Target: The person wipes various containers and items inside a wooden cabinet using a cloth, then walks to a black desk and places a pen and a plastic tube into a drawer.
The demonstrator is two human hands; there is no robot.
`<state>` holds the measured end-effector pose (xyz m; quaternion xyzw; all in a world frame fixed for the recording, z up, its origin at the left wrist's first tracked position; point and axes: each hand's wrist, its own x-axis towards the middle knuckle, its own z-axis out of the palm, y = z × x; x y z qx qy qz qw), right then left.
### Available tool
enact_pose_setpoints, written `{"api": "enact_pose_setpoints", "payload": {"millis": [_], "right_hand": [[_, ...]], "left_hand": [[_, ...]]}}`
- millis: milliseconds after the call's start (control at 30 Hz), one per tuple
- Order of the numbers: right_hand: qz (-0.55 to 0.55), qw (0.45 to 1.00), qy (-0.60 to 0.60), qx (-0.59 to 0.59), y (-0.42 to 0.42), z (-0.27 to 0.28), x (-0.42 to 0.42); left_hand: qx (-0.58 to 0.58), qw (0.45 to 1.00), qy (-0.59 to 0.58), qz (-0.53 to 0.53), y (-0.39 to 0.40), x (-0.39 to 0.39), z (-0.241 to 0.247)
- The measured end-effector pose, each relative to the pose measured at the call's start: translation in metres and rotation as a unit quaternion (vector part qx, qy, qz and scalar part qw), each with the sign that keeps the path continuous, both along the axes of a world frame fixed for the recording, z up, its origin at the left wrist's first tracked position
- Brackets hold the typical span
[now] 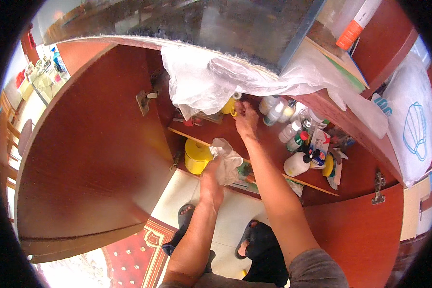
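Note:
A crumpled white cloth (pixel 226 162) hangs from my left hand (pixel 211 174), which grips it in front of the shelf edge. Deeper inside the open wooden cabinet, my right hand (pixel 247 120) reaches over the upper shelf (pixel 234 133). Its curled fingers are at a small yellow container (pixel 228 107) with a white top, which the hand and a plastic sheet partly hide. Left of the cloth, on the lower level, sits a larger yellow cylindrical container (pixel 196 156).
Several bottles, including a white pump bottle (pixel 296 164), stand on the shelf's right side beside a small box (pixel 319 144). Translucent plastic sheeting (pixel 198 82) drapes over the opening from above. Open cabinet doors flank me, left (pixel 93 144) and right (pixel 352 230).

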<state>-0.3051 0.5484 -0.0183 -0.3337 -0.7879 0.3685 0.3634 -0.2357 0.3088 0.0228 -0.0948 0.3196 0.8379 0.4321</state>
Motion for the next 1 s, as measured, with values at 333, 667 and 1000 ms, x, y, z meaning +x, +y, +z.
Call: {"api": "enact_pose_setpoints", "payload": {"millis": [333, 667, 1000], "right_hand": [[-0.019, 0.999, 0.030, -0.035, -0.039, 0.022, 0.125], [-0.025, 0.974, 0.134, -0.183, -0.094, 0.036, 0.188], [0.142, 0.959, 0.070, -0.234, -0.159, 0.064, 0.216]], "left_hand": [[-0.015, 1.000, -0.008, 0.009, -0.002, 0.002, 0.001], [0.124, 0.991, 0.016, 0.055, 0.003, 0.006, 0.010], [-0.099, 0.956, 0.274, 0.040, 0.012, 0.001, -0.005]]}}
